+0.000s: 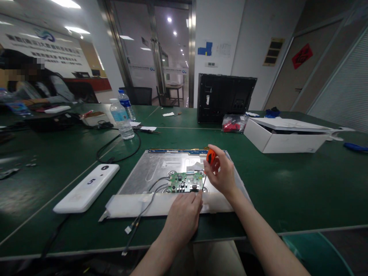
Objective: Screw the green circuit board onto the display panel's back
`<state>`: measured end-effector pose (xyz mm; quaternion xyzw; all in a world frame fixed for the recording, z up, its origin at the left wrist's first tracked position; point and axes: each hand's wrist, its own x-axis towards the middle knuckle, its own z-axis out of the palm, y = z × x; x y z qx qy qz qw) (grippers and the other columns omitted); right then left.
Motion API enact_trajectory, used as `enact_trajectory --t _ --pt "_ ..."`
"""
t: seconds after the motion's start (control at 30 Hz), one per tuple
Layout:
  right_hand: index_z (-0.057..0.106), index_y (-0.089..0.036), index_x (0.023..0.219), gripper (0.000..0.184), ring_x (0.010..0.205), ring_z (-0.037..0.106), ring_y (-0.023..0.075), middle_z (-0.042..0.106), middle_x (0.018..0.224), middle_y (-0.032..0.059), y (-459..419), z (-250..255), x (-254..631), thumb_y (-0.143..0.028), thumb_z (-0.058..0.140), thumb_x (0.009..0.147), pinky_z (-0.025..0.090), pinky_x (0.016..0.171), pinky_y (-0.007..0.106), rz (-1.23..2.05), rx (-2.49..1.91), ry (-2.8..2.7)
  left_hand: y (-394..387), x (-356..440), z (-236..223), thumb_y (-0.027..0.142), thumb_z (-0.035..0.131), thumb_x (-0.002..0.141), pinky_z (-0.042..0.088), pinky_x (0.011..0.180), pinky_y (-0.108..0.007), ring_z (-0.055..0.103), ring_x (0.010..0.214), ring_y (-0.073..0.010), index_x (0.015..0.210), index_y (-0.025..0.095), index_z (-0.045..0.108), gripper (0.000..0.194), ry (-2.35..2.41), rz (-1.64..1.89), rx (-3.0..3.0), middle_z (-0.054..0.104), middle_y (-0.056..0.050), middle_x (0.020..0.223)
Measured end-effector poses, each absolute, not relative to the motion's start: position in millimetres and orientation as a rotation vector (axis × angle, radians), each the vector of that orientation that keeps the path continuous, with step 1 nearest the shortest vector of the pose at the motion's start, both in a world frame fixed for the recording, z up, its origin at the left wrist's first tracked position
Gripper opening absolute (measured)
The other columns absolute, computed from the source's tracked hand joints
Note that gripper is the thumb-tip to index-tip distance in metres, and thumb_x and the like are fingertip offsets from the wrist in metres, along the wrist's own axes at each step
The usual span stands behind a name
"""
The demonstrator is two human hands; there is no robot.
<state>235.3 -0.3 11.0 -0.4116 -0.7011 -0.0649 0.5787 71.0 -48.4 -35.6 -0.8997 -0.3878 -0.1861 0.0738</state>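
Note:
My right hand (220,170) is closed around the orange and black handle of a screwdriver (211,157). Its thin shaft points down at the lower right corner of a green circuit board (185,182). The board sits on the metal back of a flat display panel (138,174), which lies on the table. My left hand (185,211) rests over the panel's near edge, one finger stretched out beside the screwdriver tip; its other fingertips are partly hidden. Grey cables (153,197) run from the board over a whitish strip (126,205) and off the near side.
Left of the panel lies a white device marked 5 (86,188). Behind it stand water bottles (122,119) and a looped black cable (138,147). A black monitor casing (225,96) and a white box (284,136) stand at the back right. A person (34,82) sits far left.

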Motion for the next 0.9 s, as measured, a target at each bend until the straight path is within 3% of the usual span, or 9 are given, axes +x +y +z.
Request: enact_trajectory --t 0.13,0.37,0.67,0.9 --pt "0.051 -0.022 0.126 0.035 0.048 0.044 0.0083 0.055 0.069 -0.0050 -0.3 11.9 235.4 -0.031 0.056 0.092 0.042 0.048 0.021 -0.199 -0.945 -1.647 -47.7 71.7 -35.5 0.011 0.043 0.094 0.050 0.071 -0.034 0.063 0.075 -0.0220 0.117 0.011 0.062 0.030 -1.168 -0.559 -2.709 0.066 -0.006 0.078" --pt "0.047 -0.020 0.134 0.040 0.056 0.053 0.0096 0.066 0.088 0.0027 -2.6 12.3 236.4 -0.023 0.045 0.094 0.045 0.050 0.022 -0.086 -0.910 -1.669 -47.2 71.0 -36.7 0.012 0.044 0.094 0.050 0.070 -0.033 0.064 0.075 -0.0212 0.117 0.011 0.062 0.029 -1.150 -0.565 -2.694 0.067 -0.006 0.078" --pt "0.052 -0.022 0.123 0.033 0.049 0.043 0.0077 0.054 0.071 -0.0057 0.4 11.7 235.5 -0.030 0.058 0.091 0.042 0.049 0.021 -0.206 -0.912 -1.627 -48.0 70.6 -35.6 0.012 0.042 0.095 0.050 0.071 -0.034 0.064 0.076 -0.0215 0.117 0.011 0.062 0.029 -1.145 -0.584 -2.699 0.066 -0.007 0.079" --pt "0.049 -0.020 0.131 0.037 0.058 0.054 0.0100 0.064 0.087 0.0023 -3.2 13.0 236.2 -0.024 0.044 0.095 0.046 0.052 0.022 -0.101 -0.922 -1.662 -48.1 70.6 -38.1 0.012 0.043 0.095 0.050 0.071 -0.033 0.063 0.075 -0.0205 0.116 0.012 0.062 0.029 -1.158 -0.578 -2.686 0.067 -0.007 0.080"
